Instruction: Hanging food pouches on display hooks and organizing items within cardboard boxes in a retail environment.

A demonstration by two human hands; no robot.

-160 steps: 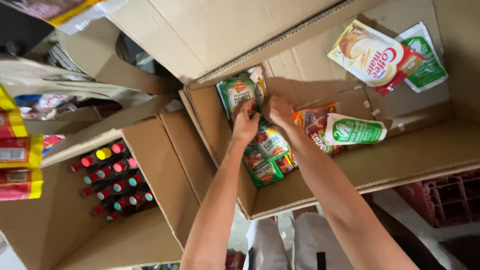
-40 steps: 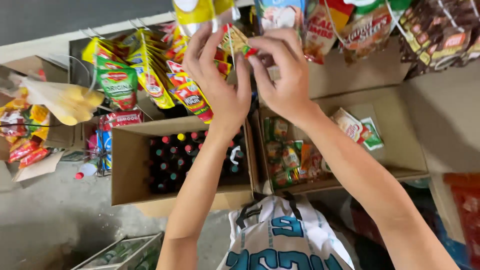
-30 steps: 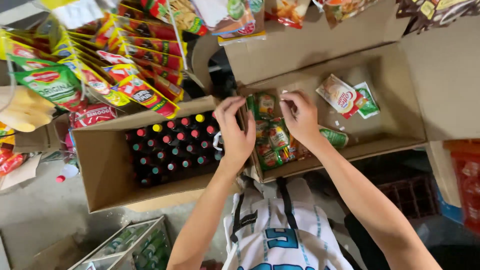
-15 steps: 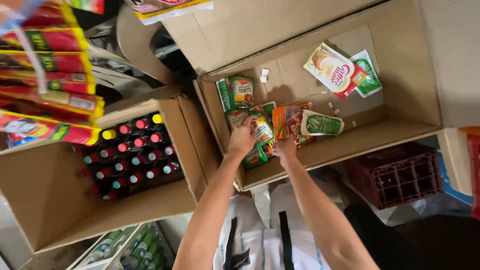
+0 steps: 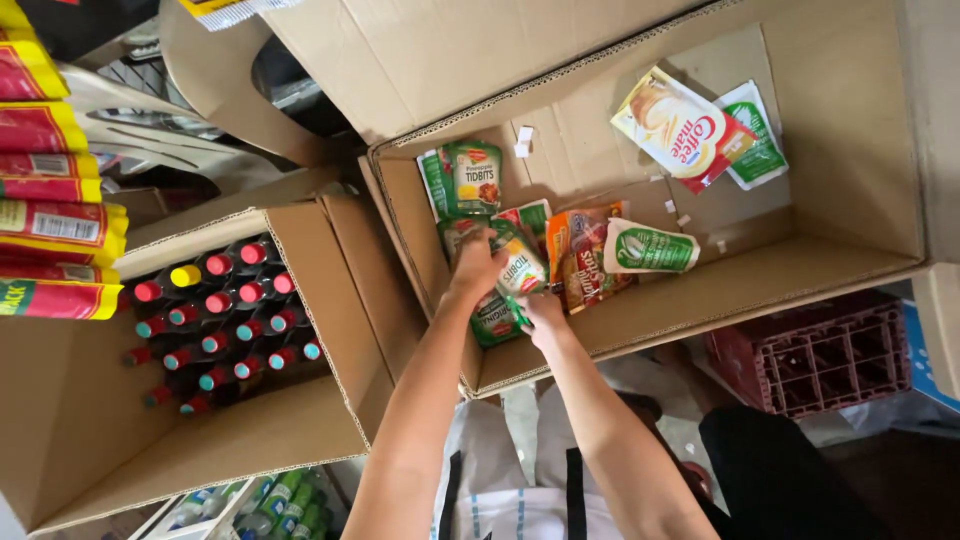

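Both my hands reach down into an open cardboard box (image 5: 700, 290). My left hand (image 5: 474, 268) grips the top of a green and white pouch (image 5: 522, 266) in a pile of green pouches (image 5: 492, 318). My right hand (image 5: 541, 311) pinches the lower edge of the same pouch. Another green pouch (image 5: 468, 178) lies flat just beyond them. An orange pouch (image 5: 578, 250) and a white pouch with a green label (image 5: 648, 248) lie right of my hands.
A cream and red pouch (image 5: 680, 128) and a green sachet (image 5: 758, 140) lie at the box's far right. A second box (image 5: 300, 420) to the left holds several capped bottles (image 5: 215, 310). Red and yellow packets (image 5: 50, 210) hang far left. A red crate (image 5: 810, 350) sits lower right.
My hands came down from the hanging packets overhead into the box. The view swung down with them, and the hands now close on a pouch in the pile.
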